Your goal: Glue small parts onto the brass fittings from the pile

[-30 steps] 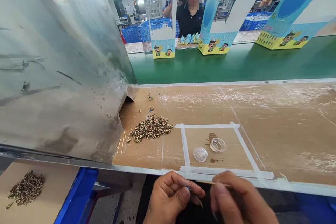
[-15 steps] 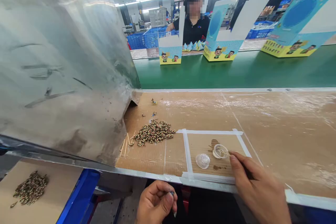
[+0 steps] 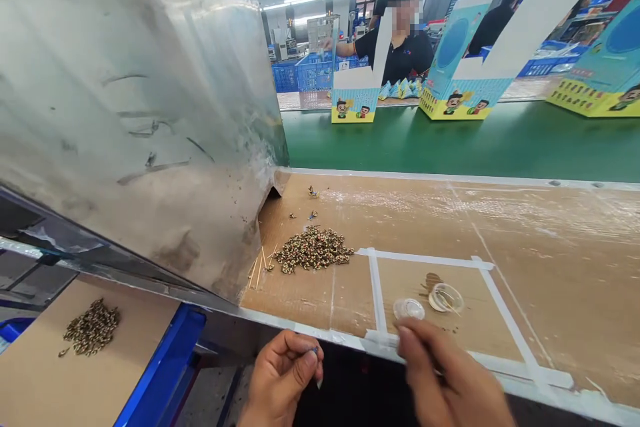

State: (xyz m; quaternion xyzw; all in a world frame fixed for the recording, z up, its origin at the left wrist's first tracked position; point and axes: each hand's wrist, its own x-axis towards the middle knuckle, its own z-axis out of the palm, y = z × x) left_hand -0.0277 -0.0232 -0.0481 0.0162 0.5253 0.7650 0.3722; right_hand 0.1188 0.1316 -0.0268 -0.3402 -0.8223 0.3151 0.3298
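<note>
My left hand (image 3: 283,380) is low at the bench's near edge, its thumb and forefinger pinched on a tiny blue-tipped piece. My right hand (image 3: 445,380), blurred by motion, is closed on a thin wooden stick whose tip lies by the small clear dish (image 3: 447,297). A second clear dish (image 3: 409,309) sits just left of it; both lie inside a square of white tape (image 3: 376,290). A heap of small gold-and-dark parts (image 3: 313,249) lies left of the tape, with a few wooden sticks (image 3: 259,270) beside it.
A slanted metal sheet (image 3: 130,120) fills the left. Below it, a brown tray holds another heap of parts (image 3: 91,328). Beyond the taped cardboard bench runs a green conveyor (image 3: 450,143) with printed cartons (image 3: 355,90); a person in black works behind it.
My right hand drew back from the dish toward my left hand with the stick. The view shifted left, so everything sits further right in the picture.
</note>
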